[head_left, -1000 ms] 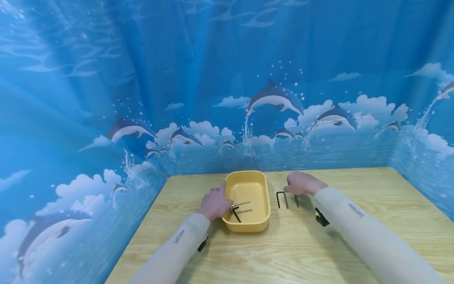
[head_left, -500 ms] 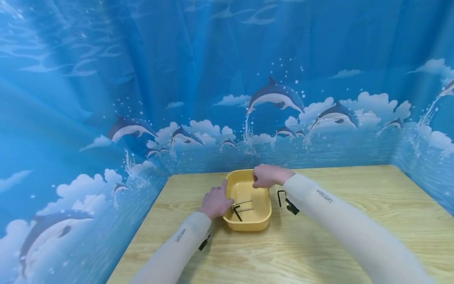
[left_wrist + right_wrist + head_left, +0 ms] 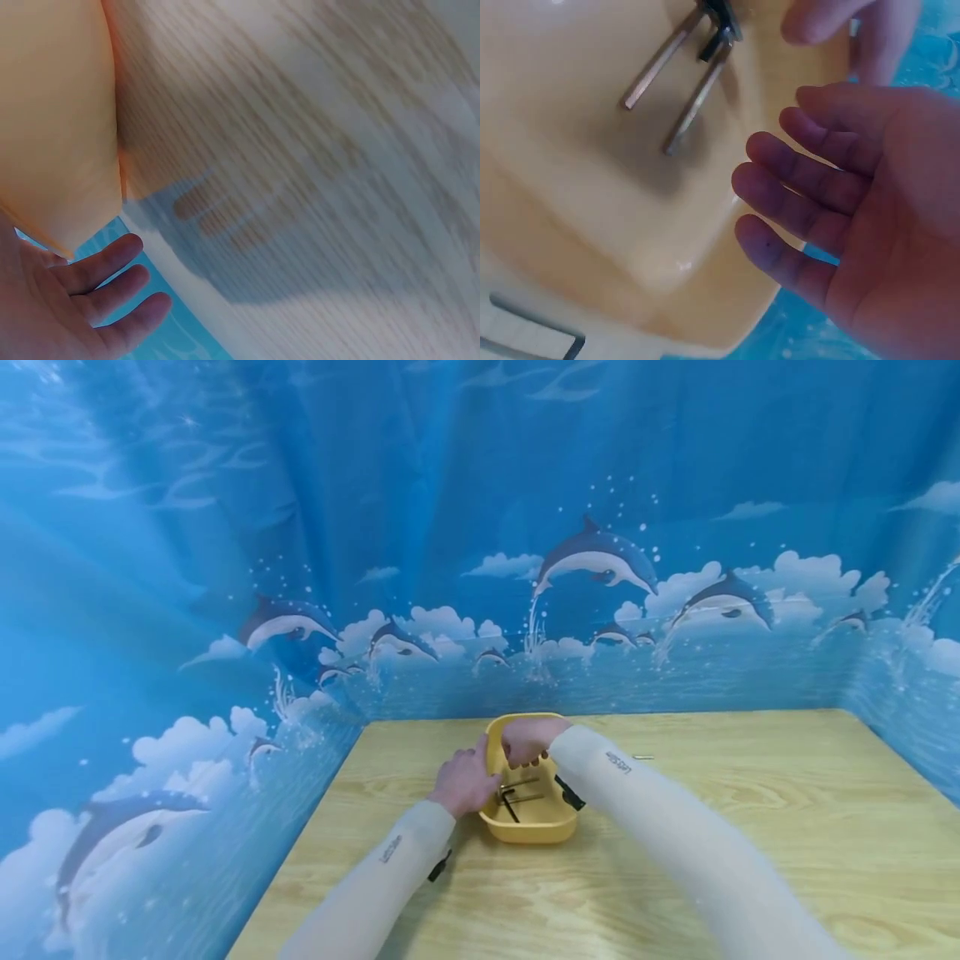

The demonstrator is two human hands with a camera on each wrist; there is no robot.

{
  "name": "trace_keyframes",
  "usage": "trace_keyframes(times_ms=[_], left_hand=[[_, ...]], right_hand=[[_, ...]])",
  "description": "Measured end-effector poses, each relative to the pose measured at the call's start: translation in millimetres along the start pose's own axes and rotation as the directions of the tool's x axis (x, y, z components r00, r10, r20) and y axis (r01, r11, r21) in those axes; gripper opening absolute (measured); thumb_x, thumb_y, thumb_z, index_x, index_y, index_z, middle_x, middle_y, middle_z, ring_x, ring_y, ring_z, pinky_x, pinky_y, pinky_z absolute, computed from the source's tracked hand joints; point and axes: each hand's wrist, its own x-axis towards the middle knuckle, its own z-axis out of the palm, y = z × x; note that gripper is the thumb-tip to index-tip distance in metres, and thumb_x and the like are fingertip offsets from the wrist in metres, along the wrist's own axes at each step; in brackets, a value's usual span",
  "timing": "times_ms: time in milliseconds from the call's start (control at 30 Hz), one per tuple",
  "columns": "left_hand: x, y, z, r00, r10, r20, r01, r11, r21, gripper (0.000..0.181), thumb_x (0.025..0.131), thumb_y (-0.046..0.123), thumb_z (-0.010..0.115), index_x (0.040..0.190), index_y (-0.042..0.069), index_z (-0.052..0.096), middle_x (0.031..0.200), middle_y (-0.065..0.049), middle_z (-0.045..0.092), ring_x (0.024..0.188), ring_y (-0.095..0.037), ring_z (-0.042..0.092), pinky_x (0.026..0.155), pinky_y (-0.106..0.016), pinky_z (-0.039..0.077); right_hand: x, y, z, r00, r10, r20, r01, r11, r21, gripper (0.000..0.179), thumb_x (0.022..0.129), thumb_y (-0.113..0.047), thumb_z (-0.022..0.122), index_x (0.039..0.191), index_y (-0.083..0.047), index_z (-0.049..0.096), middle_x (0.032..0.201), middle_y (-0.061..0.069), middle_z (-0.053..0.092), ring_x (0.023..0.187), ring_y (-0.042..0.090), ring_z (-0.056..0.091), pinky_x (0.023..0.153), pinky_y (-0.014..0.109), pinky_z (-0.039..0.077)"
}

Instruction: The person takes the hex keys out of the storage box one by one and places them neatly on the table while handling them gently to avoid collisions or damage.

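While my right hand (image 3: 525,742) hangs over the bin (image 3: 534,834) at lower middle of the head view, fingers loosely spread and empty, my left hand (image 3: 465,781) pinches its left rim.
Should that grip slip, a bump from my sleeve (image 3: 652,810) could shove the bin and slide its keys (image 3: 664,60) about. Only the right wrist view shows a bent key (image 3: 536,319) outside, lower left.

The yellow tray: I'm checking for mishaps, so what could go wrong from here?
The left hand touches the yellow tray on one side, so pressing might tip or slide it. The right hand is above it, and could knock the metal rods inside. The dark hex key outside, hidden in the head view, could be brushed by the right sleeve.
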Motion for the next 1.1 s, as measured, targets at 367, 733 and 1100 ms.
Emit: trace_keyframes(times_ms=[367,733,1100], left_hand=[[0.1,2.6,5.7,1.000,0.014,-0.015,-0.014,0.999,0.029,0.079,0.093,0.046,0.061,0.155,0.007,0.030,0.116,-0.022,0.067,0.108,-0.038,0.064,0.089,-0.053,0.054],[0.8,-0.1,4.0,1.000,0.000,-0.005,0.000,0.999,0.041,0.081,0.092,0.044,0.057,0.157,0.007,0.027,0.125,-0.023,0.064,0.116,-0.038,0.061,0.093,-0.052,0.052],[1.4,-0.2,0.8,1.000,-0.004,0.021,0.004,1.000,0.024,0.082,0.095,0.046,0.055,0.160,0.007,0.023,0.131,-0.022,0.062,0.121,-0.038,0.059,0.097,-0.054,0.050]], right_hand=[[19.8,-8,17,0.996,0.074,0.051,-0.073,0.997,-0.030,0.026,0.080,0.011,0.062,0.093,-0.007,0.075,0.058,-0.002,0.044,0.051,0.013,0.036,0.047,0.026,0.031],[30.6,-19,28,0.991,0.133,0.009,-0.127,0.964,-0.235,0.031,0.077,0.003,0.069,0.102,-0.014,0.075,0.080,-0.001,0.061,0.069,0.014,0.052,0.056,0.027,0.040],[43.2,-12,33,0.995,0.097,0.005,-0.091,0.947,-0.308,0.012,0.083,-0.002,0.068,0.083,-0.014,0.067,0.075,-0.001,0.057,0.066,0.014,0.048,0.055,0.028,0.038]])
